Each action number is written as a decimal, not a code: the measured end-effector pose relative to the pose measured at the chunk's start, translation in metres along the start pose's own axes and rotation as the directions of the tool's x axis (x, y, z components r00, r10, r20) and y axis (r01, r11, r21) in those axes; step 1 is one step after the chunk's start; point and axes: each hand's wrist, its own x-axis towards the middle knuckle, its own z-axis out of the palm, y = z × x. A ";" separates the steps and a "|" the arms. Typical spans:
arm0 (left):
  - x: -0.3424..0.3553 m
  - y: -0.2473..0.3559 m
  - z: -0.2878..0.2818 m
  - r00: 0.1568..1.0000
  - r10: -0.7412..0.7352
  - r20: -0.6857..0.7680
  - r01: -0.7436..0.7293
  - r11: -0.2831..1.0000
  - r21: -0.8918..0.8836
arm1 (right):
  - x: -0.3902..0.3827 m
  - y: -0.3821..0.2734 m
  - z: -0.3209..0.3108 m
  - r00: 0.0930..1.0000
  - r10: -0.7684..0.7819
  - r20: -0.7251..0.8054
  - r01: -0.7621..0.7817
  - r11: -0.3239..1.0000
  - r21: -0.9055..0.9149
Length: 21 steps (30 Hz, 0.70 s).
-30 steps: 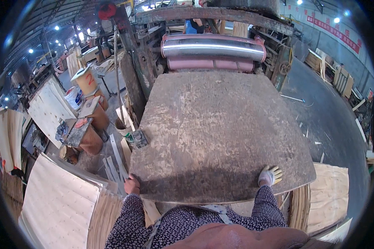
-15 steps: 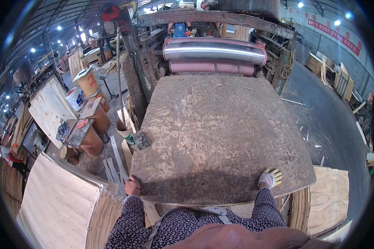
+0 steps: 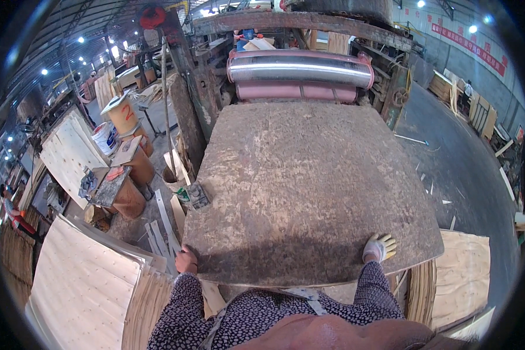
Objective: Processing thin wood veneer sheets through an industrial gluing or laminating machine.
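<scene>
A wide, worn wooden table top point(image 3: 309, 175) with scuffed brown patches lies in front of me. At its near left corner, my bare left hand point(image 3: 186, 260) is closed over the edge, fingers curled and partly hidden. My right hand point(image 3: 380, 248), in a white glove with yellowish fingers, lies flat near the front right, its fingers spread and nothing in it. Beyond the far edge stands a roller machine, with a shiny metal roller point(image 3: 300, 71) above a pink roller point(image 3: 297, 93).
Stacks of pale veneer sheets stand at the near left point(image 3: 84, 280) and near right point(image 3: 464, 280). A small dark block point(image 3: 197, 196) sits at the table's left edge. Brown drums point(image 3: 128, 198), a white bucket point(image 3: 105, 138) and veneer strips point(image 3: 164, 219) are on the left. Another person point(image 3: 17, 216) stands far left.
Both my hands keep their places on the table. Pale sheets now show behind the rollers. The person at far left stands more upright.
</scene>
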 end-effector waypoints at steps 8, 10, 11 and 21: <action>-0.007 0.005 -0.005 1.000 0.014 -0.025 -0.014 1.000 0.006 | -0.002 0.001 0.000 0.999 -0.011 -0.041 0.011 1.000 0.004; -0.004 0.003 -0.002 0.999 0.019 -0.037 -0.019 1.000 0.006 | 0.000 0.000 0.004 0.999 -0.011 -0.036 0.011 1.000 0.005; -0.001 0.002 -0.001 0.999 0.023 -0.028 -0.022 1.000 0.008 | 0.001 0.000 0.004 0.999 -0.010 -0.033 0.010 1.000 0.007; -0.004 0.006 -0.006 0.999 0.051 -0.018 -0.050 0.999 0.014 | -0.001 -0.002 -0.001 1.000 -0.010 -0.015 0.010 1.000 0.001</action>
